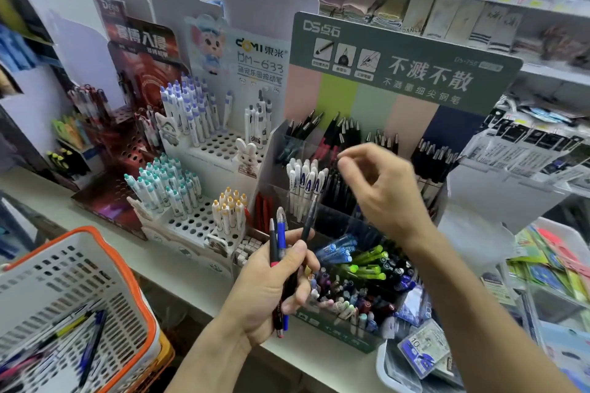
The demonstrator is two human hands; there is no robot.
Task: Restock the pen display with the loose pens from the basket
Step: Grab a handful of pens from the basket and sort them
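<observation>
a small bundle of pens (pixel 281 252) is gripped upright in the left hand (pixel 271 284), fingers curled round the barrels, just in front of the pen display (pixel 367 124). the right hand (pixel 383 188) is held over the display's black pens, thumb and fingertips drawn together; whether anything is pinched cannot be told. more loose pens (pixel 64 338) are left in the basket (pixel 127 271). the pens are judged light, stiff and smooth (likely to slip if bunched), so each is best taken mid-barrel and lowered tip-first into its compartment.
</observation>
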